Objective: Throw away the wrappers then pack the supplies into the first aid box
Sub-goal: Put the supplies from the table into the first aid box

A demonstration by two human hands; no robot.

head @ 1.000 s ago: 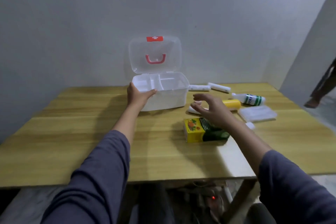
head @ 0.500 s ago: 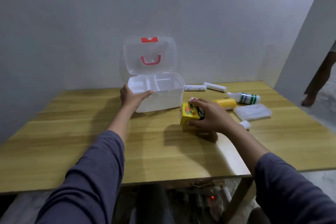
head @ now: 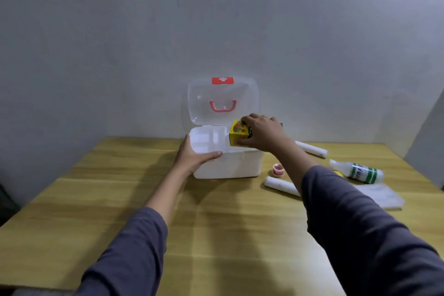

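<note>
The white first aid box (head: 230, 167) stands open at the back of the wooden table, its clear lid (head: 222, 101) with a red handle upright against the wall. My left hand (head: 194, 155) grips the box's front left corner. My right hand (head: 263, 133) holds a yellow carton (head: 237, 136) over the box's right side, just above the rim. To the right on the table lie two white rolls (head: 281, 185) (head: 312, 149), a small red tape roll (head: 278, 169), a white bottle with green stripes (head: 358, 172) and a flat clear packet (head: 382, 196).
The wooden table (head: 120, 199) runs up to a grey wall behind the box. A bit of a yellow item (head: 338, 173) shows behind my right sleeve. The table's right edge lies just past the bottle and the packet.
My right hand took the yellow carton off the table and carried it up over the open box. My left hand stayed on the box. The camera moved closer.
</note>
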